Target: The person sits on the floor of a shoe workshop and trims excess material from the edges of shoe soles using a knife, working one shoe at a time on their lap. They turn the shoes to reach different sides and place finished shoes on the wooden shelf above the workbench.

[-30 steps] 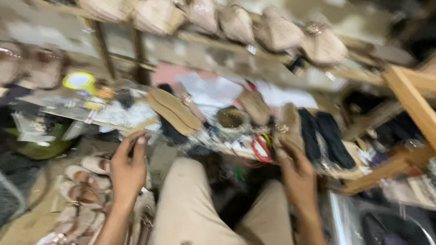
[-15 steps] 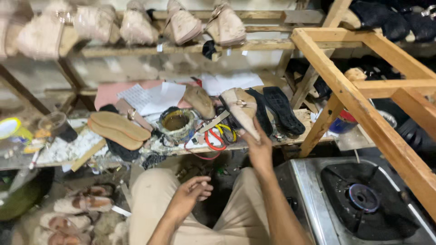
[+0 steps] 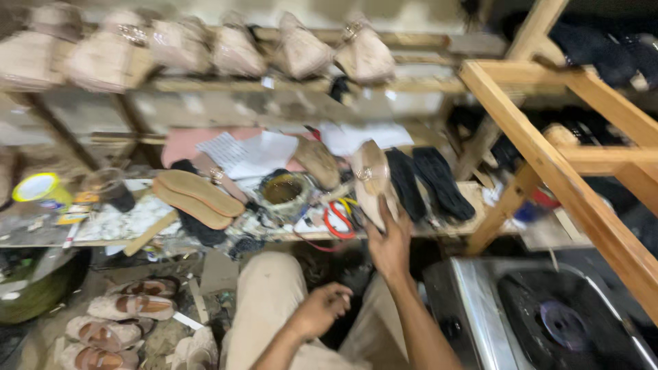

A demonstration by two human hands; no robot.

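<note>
My right hand point(image 3: 388, 244) grips the heel end of a beige sandal with a metal buckle point(image 3: 371, 179) and holds it up over the low cluttered workbench point(image 3: 123, 223). My left hand point(image 3: 323, 308) hangs loosely curled above my lap with nothing in it. Two tan soles point(image 3: 195, 196) lie stacked on the bench to the left. A glue-stained tin point(image 3: 283, 192) and red-handled scissors point(image 3: 338, 220) sit just left of the held sandal. Dark soles point(image 3: 428, 181) lie to its right.
A shelf above carries a row of beige shoe uppers point(image 3: 233, 51). A wooden frame point(image 3: 555, 164) stands at the right over a gas stove point(image 3: 548, 315). Finished sandals point(image 3: 116, 318) lie on the floor at lower left. A yellow tin point(image 3: 40, 190) stands at far left.
My view has swung to the right. My left hand has come off the bench down to my lap. My right hand has closed on the beige sandal and raised it.
</note>
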